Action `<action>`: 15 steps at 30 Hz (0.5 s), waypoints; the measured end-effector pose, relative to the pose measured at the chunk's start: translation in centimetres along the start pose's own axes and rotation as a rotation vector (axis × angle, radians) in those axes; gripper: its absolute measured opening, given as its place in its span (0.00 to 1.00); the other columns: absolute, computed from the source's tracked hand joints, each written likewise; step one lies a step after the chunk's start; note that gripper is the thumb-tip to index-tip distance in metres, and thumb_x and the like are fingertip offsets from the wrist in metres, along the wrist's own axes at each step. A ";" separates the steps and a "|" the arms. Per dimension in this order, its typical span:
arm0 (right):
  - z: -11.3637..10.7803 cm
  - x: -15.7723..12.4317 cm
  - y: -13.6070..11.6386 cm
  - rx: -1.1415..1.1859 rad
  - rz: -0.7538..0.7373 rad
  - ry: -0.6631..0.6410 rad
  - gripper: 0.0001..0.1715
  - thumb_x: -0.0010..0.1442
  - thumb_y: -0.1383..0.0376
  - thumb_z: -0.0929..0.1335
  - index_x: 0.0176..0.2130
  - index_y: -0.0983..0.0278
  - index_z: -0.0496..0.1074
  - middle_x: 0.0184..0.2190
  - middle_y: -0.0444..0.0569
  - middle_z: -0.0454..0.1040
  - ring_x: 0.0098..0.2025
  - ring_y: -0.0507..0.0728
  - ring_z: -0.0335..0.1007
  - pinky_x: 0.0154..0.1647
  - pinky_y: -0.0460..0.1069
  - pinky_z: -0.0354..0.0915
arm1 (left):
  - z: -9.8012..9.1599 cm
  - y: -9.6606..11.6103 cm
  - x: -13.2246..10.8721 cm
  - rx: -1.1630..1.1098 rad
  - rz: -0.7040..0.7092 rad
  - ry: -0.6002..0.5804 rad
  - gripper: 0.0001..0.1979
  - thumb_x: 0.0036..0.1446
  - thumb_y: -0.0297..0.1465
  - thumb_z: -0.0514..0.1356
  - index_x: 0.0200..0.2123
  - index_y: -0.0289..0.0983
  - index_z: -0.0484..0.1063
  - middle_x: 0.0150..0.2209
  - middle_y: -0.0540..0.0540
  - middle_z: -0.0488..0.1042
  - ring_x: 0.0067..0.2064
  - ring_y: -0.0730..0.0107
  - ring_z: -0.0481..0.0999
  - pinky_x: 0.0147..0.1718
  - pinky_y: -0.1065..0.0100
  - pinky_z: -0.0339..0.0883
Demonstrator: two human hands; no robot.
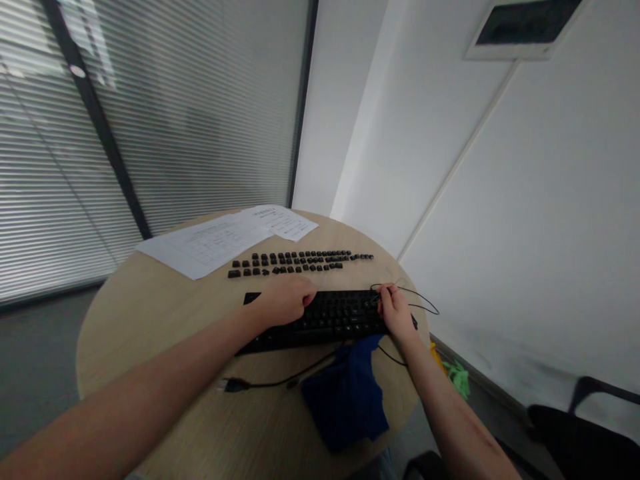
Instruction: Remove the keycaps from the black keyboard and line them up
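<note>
A black keyboard (345,317) lies on the round table, with part of its left side covered by my left hand. My left hand (287,300) is closed above it, the fingers curled down; what they hold, if anything, is hidden. At the keyboard's right end my right hand (394,310) is closed in a pinch. Thin black cable (425,300) loops beside these fingers, but I cannot make out what is between them. Behind the keyboard, loose black keycaps (300,261) lie in rows. A blue cloth (345,393) rests in front of the keyboard.
The keyboard's cable with a USB plug (234,385) lies near the table's front left. Printed sheets of paper (210,243) are spread at the back of the wooden table (150,347). A black chair (590,433) stands at the right, and a wall rises behind the table.
</note>
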State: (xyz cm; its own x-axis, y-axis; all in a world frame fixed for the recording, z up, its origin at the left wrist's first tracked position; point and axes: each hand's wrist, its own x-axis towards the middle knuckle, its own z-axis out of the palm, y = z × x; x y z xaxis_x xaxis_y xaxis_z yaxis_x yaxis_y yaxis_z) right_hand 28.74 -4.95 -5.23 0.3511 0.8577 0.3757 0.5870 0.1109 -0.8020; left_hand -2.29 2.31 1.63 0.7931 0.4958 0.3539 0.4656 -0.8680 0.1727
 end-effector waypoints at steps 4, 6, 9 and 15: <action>0.0 0.1 -0.1 -0.033 -0.018 -0.003 0.24 0.66 0.45 0.59 0.41 0.60 0.69 0.18 0.41 0.68 0.21 0.57 0.67 0.23 0.50 0.62 | 0.9 0.0 0.1 0.009 0.078 0.143 0.12 0.46 0.14 0.51 0.25 0.37 0.65 0.29 0.47 0.70 0.36 0.65 0.67 0.37 0.65 0.59; 0.0 0.0 -0.1 -0.045 -0.026 0.005 0.23 0.67 0.46 0.58 0.41 0.59 0.69 0.18 0.42 0.68 0.21 0.58 0.67 0.24 0.50 0.62 | 1.0 0.3 0.1 -0.009 0.132 0.221 0.13 0.47 0.13 0.50 0.25 0.37 0.64 0.30 0.47 0.69 0.37 0.65 0.65 0.38 0.65 0.59; 0.0 -0.2 -0.1 -0.072 -0.039 0.016 0.21 0.68 0.48 0.58 0.41 0.59 0.68 0.19 0.42 0.69 0.22 0.58 0.68 0.25 0.50 0.62 | 1.0 0.9 0.0 -0.034 0.168 0.307 0.13 0.46 0.13 0.49 0.24 0.37 0.61 0.28 0.47 0.67 0.35 0.65 0.64 0.37 0.65 0.60; -0.1 -0.3 -0.3 -0.104 -0.045 -0.004 0.20 0.69 0.50 0.58 0.41 0.60 0.68 0.20 0.43 0.70 0.23 0.58 0.69 0.26 0.50 0.63 | 0.8 1.5 0.0 -0.010 0.165 0.292 0.13 0.40 0.14 0.50 0.21 0.38 0.55 0.25 0.48 0.63 0.32 0.65 0.61 0.36 0.63 0.59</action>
State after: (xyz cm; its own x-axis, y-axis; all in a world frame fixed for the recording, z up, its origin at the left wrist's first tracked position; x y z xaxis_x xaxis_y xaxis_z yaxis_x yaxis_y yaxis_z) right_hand 28.55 -5.32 -5.03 0.3200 0.8548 0.4085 0.6745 0.0972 -0.7318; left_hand -1.32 1.01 1.17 0.7106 0.3213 0.6260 0.3353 -0.9368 0.1001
